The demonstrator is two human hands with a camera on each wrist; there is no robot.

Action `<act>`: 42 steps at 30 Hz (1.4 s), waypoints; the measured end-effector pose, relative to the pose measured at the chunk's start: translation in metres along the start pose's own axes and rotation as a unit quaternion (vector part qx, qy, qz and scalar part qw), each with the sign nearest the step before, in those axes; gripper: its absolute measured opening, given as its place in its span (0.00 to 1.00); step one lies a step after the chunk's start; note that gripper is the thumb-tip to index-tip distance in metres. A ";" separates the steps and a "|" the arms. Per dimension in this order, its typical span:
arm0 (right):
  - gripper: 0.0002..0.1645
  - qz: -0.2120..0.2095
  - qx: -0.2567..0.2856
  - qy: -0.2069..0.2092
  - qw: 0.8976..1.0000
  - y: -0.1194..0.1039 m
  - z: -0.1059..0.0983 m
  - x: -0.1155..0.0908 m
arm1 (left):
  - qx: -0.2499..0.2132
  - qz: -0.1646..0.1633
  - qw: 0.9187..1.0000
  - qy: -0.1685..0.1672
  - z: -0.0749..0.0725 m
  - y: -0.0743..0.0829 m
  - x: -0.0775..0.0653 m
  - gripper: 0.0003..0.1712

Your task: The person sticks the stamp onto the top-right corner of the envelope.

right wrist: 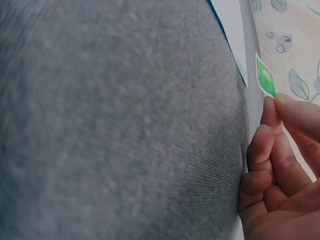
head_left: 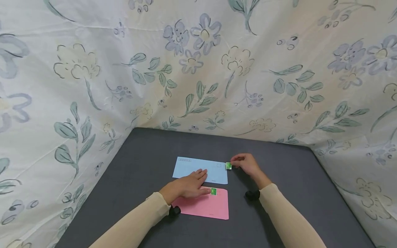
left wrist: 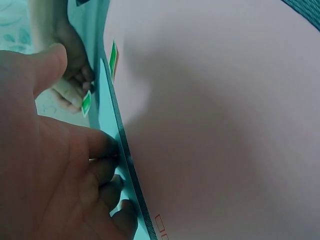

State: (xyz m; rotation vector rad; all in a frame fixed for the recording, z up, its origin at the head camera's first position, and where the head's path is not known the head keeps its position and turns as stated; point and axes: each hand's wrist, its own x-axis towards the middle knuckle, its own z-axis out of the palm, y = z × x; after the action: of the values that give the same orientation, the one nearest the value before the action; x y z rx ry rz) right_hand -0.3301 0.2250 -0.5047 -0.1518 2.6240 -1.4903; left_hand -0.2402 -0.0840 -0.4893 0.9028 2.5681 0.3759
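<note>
A blue envelope (head_left: 187, 168) lies flat on the dark table, with printed boxes at its top left corner. My left hand (head_left: 190, 185) rests its straight fingers on the lower middle of it. Between thumb and forefinger my right hand (head_left: 247, 165) pinches a small green stamp (right wrist: 265, 76) by its edge; in the head view the stamp overlaps the envelope's upper right edge. Nearer to me is a pink envelope (head_left: 206, 208) bearing another green stamp (head_left: 214, 191) at its upper right. The left hand's thumb and wrist cover part of the pink envelope's top.
Dark grey cloth covers the table (head_left: 149, 146). A flowered curtain (head_left: 198, 103) hangs along the back and both sides, meeting the table's edges. A black band (head_left: 252, 195) shows at the right wrist and another (head_left: 174, 210) at the left.
</note>
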 end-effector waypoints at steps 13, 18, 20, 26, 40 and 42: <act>0.05 0.001 -0.010 0.018 1.000 0.000 0.014 0.006 | 0.000 -0.005 1.000 0.003 0.001 0.000 -0.001 0.54; 0.04 0.002 -0.015 0.022 1.000 -0.001 0.020 0.008 | 0.004 -0.006 1.000 0.006 0.003 0.000 -0.002 0.56; 0.04 -0.001 -0.016 0.021 1.000 0.000 0.021 0.008 | 0.004 -0.007 1.000 0.007 0.004 0.000 -0.003 0.57; 0.04 -0.002 -0.012 0.027 1.000 -0.001 0.023 0.005 | 0.005 -0.007 1.000 0.008 0.006 0.001 -0.004 0.58; 0.03 0.010 -0.031 0.037 0.999 -0.006 0.028 0.013 | 0.005 -0.015 1.000 0.010 0.007 0.001 0.005 0.59; 0.03 0.007 -0.032 0.034 0.999 -0.006 0.027 0.016 | 0.004 -0.017 1.000 0.011 0.007 0.001 0.008 0.59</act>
State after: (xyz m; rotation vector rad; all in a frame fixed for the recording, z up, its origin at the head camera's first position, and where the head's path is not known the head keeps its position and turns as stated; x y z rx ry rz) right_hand -0.3417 0.1965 -0.5140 -0.0897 2.7216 -1.4317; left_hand -0.2418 -0.0772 -0.4969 0.8606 2.6039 0.3681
